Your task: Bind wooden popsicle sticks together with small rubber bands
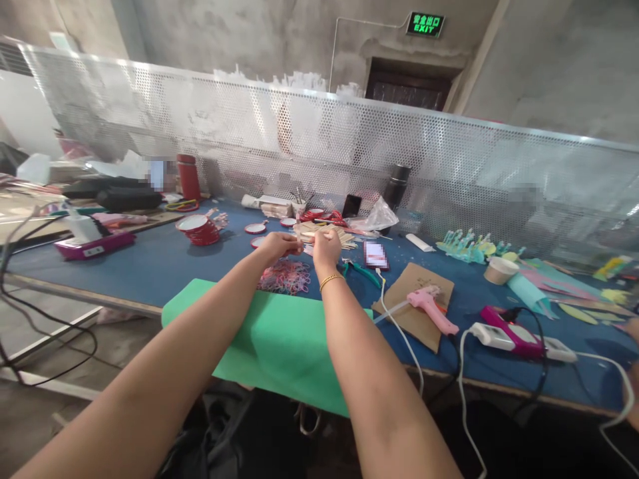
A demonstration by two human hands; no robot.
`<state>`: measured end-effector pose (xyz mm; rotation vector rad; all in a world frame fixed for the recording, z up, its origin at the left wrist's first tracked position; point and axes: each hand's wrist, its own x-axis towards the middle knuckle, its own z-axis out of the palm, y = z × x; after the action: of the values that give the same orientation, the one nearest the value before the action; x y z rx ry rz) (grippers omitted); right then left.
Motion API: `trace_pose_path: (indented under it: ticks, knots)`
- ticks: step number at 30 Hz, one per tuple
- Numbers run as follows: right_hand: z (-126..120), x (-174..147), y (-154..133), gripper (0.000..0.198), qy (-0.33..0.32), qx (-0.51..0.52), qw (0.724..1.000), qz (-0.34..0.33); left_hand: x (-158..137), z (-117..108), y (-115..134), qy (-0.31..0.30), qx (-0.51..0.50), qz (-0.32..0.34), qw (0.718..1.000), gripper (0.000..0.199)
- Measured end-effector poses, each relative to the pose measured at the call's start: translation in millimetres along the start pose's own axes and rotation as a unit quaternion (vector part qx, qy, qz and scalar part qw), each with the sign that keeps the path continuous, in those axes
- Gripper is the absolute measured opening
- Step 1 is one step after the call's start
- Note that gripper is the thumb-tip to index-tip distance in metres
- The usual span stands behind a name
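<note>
My left hand [282,246] reaches over the middle of the blue table, its fingers pinched on a thin pale strip [298,229] that stands upright. Close beside it, my right hand [327,247] has its fingers bent together; what they hold, if anything, is too small to make out. Behind both hands lies a pile of flat wooden sticks [344,236]. Below my left hand is a tangle of pink and blue strings [287,276]. A green sheet [284,339] hangs over the table's front edge under my forearms. Teal-handled pliers [367,273] rest right of my right wrist.
A pink glue gun [432,309] lies on cardboard [399,289]. Red-rimmed round pieces are stacked [200,229] at left. Power strips [514,332] with cables sit at right, near a paper cup [500,269]. A perforated metal screen [319,133] closes off the back.
</note>
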<state>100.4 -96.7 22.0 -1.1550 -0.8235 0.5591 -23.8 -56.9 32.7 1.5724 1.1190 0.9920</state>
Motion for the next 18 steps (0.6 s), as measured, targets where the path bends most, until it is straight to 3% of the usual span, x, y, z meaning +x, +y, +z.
trace_pose_path:
  ticks: [7,12,18]
  knots:
    - [1.3,0.7,2.7,0.004,-0.017,0.016,1.000,0.000,-0.7,-1.6,-1.3,-0.009,-0.001,0.004,1.000,0.035]
    - [1.4,3.6,4.2,0.004,0.023,0.006,1.000,0.005,0.7,-2.7,-3.0,-0.003,-0.004,0.004,1.000,0.033]
    - [2.1,2.7,4.3,0.004,-0.019,0.031,0.999,-0.002,-0.5,-1.0,-2.5,0.000,-0.012,0.001,1.000,0.032]
